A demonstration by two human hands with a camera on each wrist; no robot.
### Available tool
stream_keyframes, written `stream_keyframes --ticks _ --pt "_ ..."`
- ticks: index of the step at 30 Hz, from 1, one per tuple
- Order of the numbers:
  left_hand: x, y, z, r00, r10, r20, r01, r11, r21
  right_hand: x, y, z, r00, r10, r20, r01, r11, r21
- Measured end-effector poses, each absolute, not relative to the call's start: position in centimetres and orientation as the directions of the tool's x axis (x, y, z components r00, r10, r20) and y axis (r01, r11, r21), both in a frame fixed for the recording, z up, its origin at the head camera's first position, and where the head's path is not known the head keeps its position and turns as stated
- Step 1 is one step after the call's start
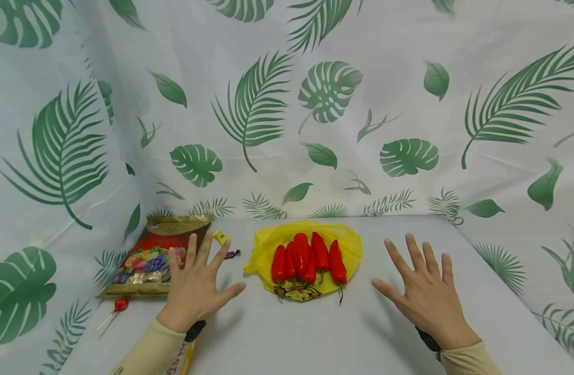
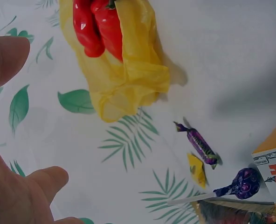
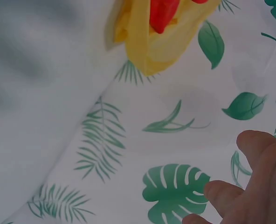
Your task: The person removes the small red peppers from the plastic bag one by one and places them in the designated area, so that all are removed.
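Observation:
Both hands are held out over the white table with fingers spread, and neither holds anything. My left hand (image 1: 195,289) hovers at the right edge of a red and gold sweets bag (image 1: 158,237), overlapping it in the head view. My right hand (image 1: 429,294) is to the right of a yellow plastic bag (image 1: 352,242). Several glossy red chili peppers (image 1: 302,258) lie side by side on that bag, stems toward me. In the left wrist view, the thumb and some fingertips show at the left edge; the right wrist view has fingers (image 3: 224,196) at lower right.
Beyond my left hand lie a yellow wrapped candy (image 1: 220,237) and a purple wrapped candy (image 1: 232,254). A red lollipop (image 1: 121,304) sits at the left. Under the left wrist are an orange-edged packet (image 2: 273,161) and a purple lollipop (image 2: 246,183). Leaf-print curtain (image 1: 277,182) stands behind.

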State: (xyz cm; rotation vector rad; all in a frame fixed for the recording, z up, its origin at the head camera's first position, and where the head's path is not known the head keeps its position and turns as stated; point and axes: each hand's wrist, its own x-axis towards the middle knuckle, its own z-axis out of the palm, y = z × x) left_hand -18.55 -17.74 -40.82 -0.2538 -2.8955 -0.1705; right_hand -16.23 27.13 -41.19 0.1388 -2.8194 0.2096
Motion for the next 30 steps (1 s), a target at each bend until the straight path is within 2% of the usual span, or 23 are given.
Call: stream_keyframes --ticks 10,18,23,30 --pt "-18.6 -17.6 -40.3 -0.954 0.158 0.256 0.184 0.979 0.082 -16.2 27.1 -41.0 -0.947 -0.073 0.314 -0.122 0.983 -0.139" --pt "-20.5 -16.8 -40.2 -0.953 0.171 0.25 0.208 0.969 0.132 -16.7 27.2 -41.0 -0.949 -0.07 0.306 -0.126 0.978 -0.168" --pt "-22.2 -16.3 -40.5 -0.971 0.169 0.172 0.204 0.955 0.214 -17.9 27.2 -41.6 -0.949 -0.086 0.303 -0.156 0.964 -0.215" --pt "-24.1 -14.6 -40.8 -0.978 0.181 0.103 0.208 0.876 0.435 -19.7 25.8 -43.3 -0.968 -0.092 0.234 -0.16 0.943 -0.291"
